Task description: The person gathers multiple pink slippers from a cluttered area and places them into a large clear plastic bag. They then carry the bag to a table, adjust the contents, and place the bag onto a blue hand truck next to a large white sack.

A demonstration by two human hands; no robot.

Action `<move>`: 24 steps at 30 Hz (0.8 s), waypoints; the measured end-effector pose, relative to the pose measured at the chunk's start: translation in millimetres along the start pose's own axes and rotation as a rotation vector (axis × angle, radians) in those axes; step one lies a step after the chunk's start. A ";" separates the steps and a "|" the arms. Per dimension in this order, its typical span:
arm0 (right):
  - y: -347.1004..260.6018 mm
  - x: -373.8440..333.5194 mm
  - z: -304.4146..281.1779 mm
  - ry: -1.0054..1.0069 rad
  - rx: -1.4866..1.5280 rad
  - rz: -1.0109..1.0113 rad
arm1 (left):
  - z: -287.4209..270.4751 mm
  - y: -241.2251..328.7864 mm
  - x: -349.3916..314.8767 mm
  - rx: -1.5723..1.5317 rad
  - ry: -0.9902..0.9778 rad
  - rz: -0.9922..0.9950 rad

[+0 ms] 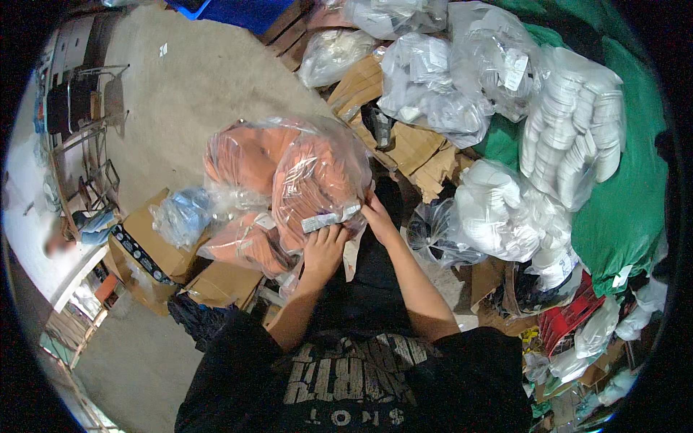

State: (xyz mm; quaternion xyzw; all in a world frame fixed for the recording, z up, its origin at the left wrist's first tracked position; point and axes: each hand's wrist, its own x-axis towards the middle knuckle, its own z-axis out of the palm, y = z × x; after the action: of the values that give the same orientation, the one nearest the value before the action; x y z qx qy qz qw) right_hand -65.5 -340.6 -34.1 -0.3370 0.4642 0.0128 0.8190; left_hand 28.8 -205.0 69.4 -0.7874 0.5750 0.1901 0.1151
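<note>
A large clear plastic bag (317,173) packed with stacked orange, cloth-like pieces is in front of me. A white printed label (320,222) lies on its near side. My left hand (326,249) is at the bag's near edge just below the label, its fingers bent onto the plastic. At the bag's right edge, my right hand (378,219) grips the plastic; some of its fingertips are hidden. More orange-filled plastic (249,249) lies to the left, beneath and beside the larger bag.
Clear bags of white cup-shaped pieces (570,130) and other white goods (433,86) are piled on the right, by green sacking (635,187). Cardboard boxes (148,252) and a blue-filled plastic bag (182,216) sit at left. Flattened cardboard (419,162) lies beyond my right hand.
</note>
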 end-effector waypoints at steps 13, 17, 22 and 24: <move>2.7 2.4 14.0 0.065 -0.628 -0.222 | -27.8 -11.4 21.8 -0.093 0.055 -0.086; -0.7 -1.0 28.4 0.265 -0.678 -0.223 | -44.0 18.2 -3.9 -0.237 0.044 -0.194; -7.9 -10.1 28.5 0.294 -0.792 -0.130 | -23.9 30.9 -55.5 -0.670 -0.154 -0.107; -16.4 -11.2 15.4 0.175 -0.831 -0.104 | -6.5 31.5 -61.6 -0.713 -0.191 -0.217</move>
State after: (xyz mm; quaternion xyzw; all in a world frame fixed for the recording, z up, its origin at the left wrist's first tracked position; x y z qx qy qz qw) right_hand -54.9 -341.4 -11.3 -0.6613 0.4695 0.1288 0.5707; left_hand -16.5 -164.4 103.0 -0.8130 0.3726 0.4375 -0.0935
